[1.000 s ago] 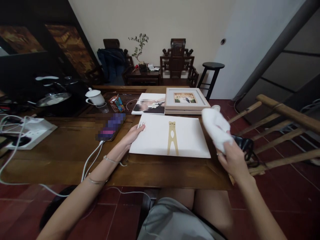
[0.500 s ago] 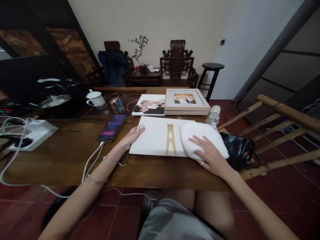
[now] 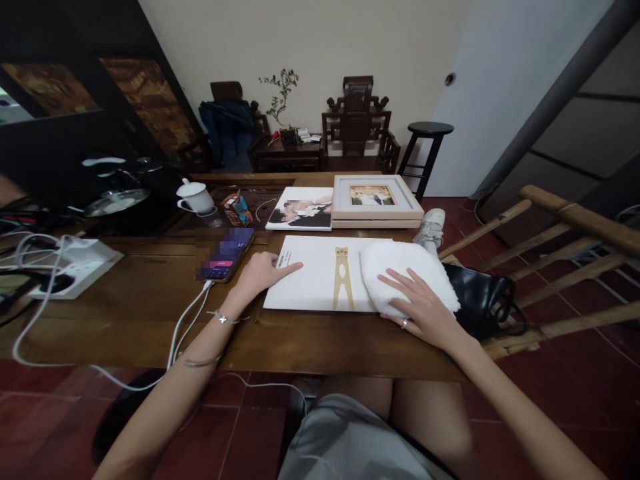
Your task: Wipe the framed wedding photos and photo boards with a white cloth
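A flat white panel (image 3: pixel 307 273) lies on the wooden table, small print along its left edge. On it is a gold, A-shaped piece (image 3: pixel 343 277) with holes, like a picture-stand leg. My left hand (image 3: pixel 257 273) is at the panel's left edge, thumb stretched over the top and fingers curled against the side; it holds the panel there. A folded, fluffy white cloth (image 3: pixel 430 267) covers the panel's right end. My right hand (image 3: pixel 417 303) lies on this cloth with fingers spread, one wearing a ring.
Behind the panel are a photo print (image 3: pixel 300 207) and framed pictures (image 3: pixel 377 207). To the left stand a phone (image 3: pixel 230 257) on a cable, a drink carton (image 3: pixel 237 210), a lidded cup (image 3: pixel 195 199) and a power strip (image 3: pixel 83 267). A black bag (image 3: pixel 480 300) sits at the right by a bamboo chair (image 3: pixel 575 213).
My left hand has shifted, with its thumb now reaching farther over the panel and its fingers showing at the edge. My right hand stays on the cloth. The view has moved slightly.
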Demonstrator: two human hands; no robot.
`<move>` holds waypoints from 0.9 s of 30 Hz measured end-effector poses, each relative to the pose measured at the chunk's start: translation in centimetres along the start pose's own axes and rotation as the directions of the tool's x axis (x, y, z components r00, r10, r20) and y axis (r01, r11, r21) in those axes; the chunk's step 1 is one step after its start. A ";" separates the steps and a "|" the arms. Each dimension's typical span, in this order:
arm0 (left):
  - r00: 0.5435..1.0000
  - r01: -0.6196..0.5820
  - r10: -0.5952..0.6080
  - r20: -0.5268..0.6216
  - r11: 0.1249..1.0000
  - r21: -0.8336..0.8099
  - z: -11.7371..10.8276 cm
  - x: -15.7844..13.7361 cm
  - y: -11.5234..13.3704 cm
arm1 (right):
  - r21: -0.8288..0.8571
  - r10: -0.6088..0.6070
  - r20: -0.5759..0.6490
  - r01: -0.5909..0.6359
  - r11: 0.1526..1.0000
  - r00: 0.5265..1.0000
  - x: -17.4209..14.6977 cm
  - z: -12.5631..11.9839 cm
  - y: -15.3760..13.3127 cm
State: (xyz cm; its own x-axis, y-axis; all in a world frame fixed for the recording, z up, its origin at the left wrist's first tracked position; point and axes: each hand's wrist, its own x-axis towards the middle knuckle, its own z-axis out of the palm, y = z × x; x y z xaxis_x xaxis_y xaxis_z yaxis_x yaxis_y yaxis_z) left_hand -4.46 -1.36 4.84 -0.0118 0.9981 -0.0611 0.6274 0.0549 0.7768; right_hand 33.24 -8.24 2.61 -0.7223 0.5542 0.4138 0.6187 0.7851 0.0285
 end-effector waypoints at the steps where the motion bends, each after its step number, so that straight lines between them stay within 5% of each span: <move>1: 0.999 -0.039 0.042 -0.030 0.997 0.070 0.0 0.0 0.0 | -0.004 -0.004 0.000 0.004 1.000 1.000 0.0 0.0 0.0; 8: 0.988 -0.106 0.154 -0.032 0.802 0.587 -0.1 -0.1 0.0 | -0.012 -0.032 0.012 0.032 0.999 0.999 -0.3 0.5 0.4; 15: 0.984 -0.051 0.158 -0.088 0.709 0.703 0.4 -0.1 0.0 | 0.026 -0.005 0.021 0.004 1.000 1.000 -0.1 0.6 0.4; 21: 0.989 0.025 0.073 -0.131 0.783 0.622 1.0 -0.3 0.1 | 0.067 0.003 0.014 -0.004 0.998 1.000 0.1 0.8 0.8; 24: 0.972 -0.114 0.206 -0.112 0.833 0.541 1.5 -0.1 -0.7 | 0.047 -0.011 0.021 0.010 0.999 1.000 0.1 0.8 0.9; 27: 0.897 -0.395 0.442 0.013 0.787 0.475 2.3 0.4 -1.8 | 0.023 -0.039 0.021 0.038 0.999 0.999 -0.2 0.6 0.4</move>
State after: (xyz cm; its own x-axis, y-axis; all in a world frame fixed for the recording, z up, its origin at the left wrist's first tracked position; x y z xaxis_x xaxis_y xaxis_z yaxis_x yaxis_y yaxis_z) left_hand -3.81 -1.16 1.98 0.2768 0.9190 0.2809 0.8677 -0.3646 0.3378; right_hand 33.43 -7.83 2.05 -0.7520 0.5288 0.3935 0.5831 0.8120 0.0232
